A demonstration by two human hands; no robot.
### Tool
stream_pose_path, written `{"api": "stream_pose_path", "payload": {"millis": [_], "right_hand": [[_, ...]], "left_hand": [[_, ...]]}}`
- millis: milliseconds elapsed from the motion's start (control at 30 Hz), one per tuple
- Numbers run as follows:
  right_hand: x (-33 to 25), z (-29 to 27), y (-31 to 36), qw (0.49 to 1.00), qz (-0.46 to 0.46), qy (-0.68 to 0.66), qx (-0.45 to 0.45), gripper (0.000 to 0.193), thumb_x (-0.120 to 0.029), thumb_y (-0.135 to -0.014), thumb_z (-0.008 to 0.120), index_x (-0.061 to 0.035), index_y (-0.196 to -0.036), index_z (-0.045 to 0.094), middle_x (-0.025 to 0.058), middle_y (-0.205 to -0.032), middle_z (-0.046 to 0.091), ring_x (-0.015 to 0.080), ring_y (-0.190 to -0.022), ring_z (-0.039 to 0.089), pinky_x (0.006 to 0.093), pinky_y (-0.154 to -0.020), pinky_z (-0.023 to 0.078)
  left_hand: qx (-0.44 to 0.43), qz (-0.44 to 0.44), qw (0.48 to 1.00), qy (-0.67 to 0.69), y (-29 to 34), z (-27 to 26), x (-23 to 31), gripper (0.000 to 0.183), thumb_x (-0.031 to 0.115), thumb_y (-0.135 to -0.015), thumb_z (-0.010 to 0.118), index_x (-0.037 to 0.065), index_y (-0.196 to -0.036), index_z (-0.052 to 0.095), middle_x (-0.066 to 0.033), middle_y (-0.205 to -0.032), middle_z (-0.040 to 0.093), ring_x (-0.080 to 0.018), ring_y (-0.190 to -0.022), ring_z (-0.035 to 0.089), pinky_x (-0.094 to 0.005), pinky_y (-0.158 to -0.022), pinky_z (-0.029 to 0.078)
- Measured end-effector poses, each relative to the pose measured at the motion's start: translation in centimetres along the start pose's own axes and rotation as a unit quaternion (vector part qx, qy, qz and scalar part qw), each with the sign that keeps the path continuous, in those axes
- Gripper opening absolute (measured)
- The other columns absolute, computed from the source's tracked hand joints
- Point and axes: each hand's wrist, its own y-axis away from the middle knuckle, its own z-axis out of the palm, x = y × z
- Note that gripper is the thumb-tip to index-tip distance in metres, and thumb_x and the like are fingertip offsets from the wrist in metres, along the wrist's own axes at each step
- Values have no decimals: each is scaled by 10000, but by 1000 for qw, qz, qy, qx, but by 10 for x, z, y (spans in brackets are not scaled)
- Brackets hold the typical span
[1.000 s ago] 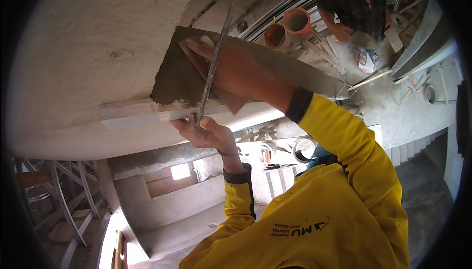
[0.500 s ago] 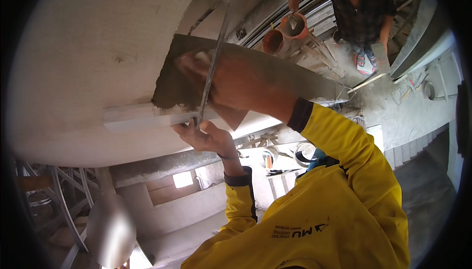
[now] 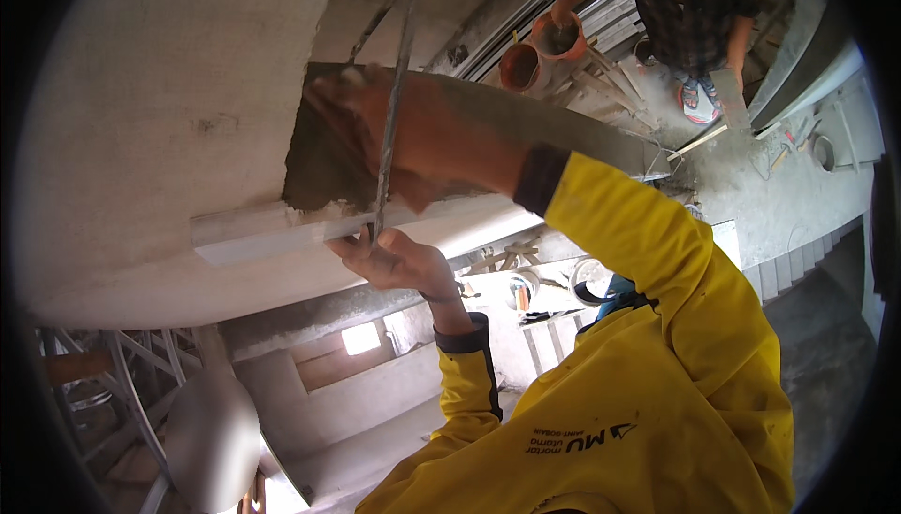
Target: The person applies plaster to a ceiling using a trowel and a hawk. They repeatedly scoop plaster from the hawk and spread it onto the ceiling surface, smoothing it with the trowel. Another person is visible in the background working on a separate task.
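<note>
My right hand (image 3: 380,120), blurred by motion, presses a trowel against a strip of wet grey mortar (image 3: 314,171); the pointed corner of the trowel (image 3: 411,193) shows below the wrist. A bent metal rod (image 3: 392,106) crosses in front of that hand. Below it, my left hand (image 3: 399,260) has its thumb and fingers closed round the rod's lower end. Its fingertips also touch the underside of a pale straight bar (image 3: 253,235), which lies along the mortar's lower edge. Part of the left hand's grip is hidden.
At the upper right a co-worker (image 3: 690,26) stands with one hand in an orange bucket (image 3: 558,35); a second bucket (image 3: 519,67) is beside it. A pale plastered surface (image 3: 169,92) fills the left. Metal scaffold bars (image 3: 131,392) stand at the lower left, stairs (image 3: 798,260) at the right.
My right hand and the trowel have shifted left along the mortar. The left hand stays at the rod. The co-worker's hand has gone deeper into the bucket.
</note>
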Motion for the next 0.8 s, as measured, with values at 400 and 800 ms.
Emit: {"api": "stream_pose_path", "payload": {"millis": [400,800], "right_hand": [[-6,-13,-3,996,9,60,-59,511,-183,-884,608,-89,-1378,521,204,-1105,648,370,-911,667,467,-747,554],[10,3,7,999,40,-6,-7,421,-246,-953,527,-120,-1353,505,180,-1160,655,370,-994,675,496,-811,558]], "left_hand": [[-7,-27,999,-23,2,-5,-3,614,509,-1056,426,-78,-1209,521,-245,-1225,546,-320,-993,546,-450,-874,448],[-33,-33,999,-25,1,-6,-5,524,471,-1062,404,-36,-1093,534,-260,-1444,468,-360,-1166,539,-496,-1008,430]]}}
